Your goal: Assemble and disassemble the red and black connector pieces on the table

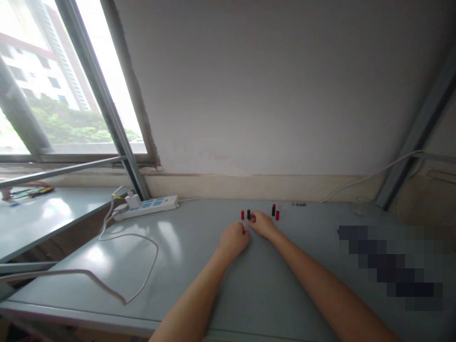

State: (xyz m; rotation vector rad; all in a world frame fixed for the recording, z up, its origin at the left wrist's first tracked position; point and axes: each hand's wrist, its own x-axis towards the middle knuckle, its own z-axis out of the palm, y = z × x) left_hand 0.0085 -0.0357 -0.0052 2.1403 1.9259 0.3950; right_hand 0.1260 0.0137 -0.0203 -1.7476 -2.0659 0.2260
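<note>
Both my hands rest far out on a grey table (199, 266). My left hand (233, 237) is curled into a loose fist on the surface; whether it holds anything is hidden. My right hand (262, 222) lies just beyond it, fingertips touching a small black cylinder (248, 214) that stands next to a small red cylinder (242, 214). A second pair, one black piece (273, 210) and one red piece (277, 215), stands just right of my right hand.
A white power strip (147, 207) with a plug in it lies at the table's back left, its white cable (142, 280) looping toward the front edge. Several tiny dark parts (298, 204) sit near the wall. A second table (42, 213) and a window are to the left.
</note>
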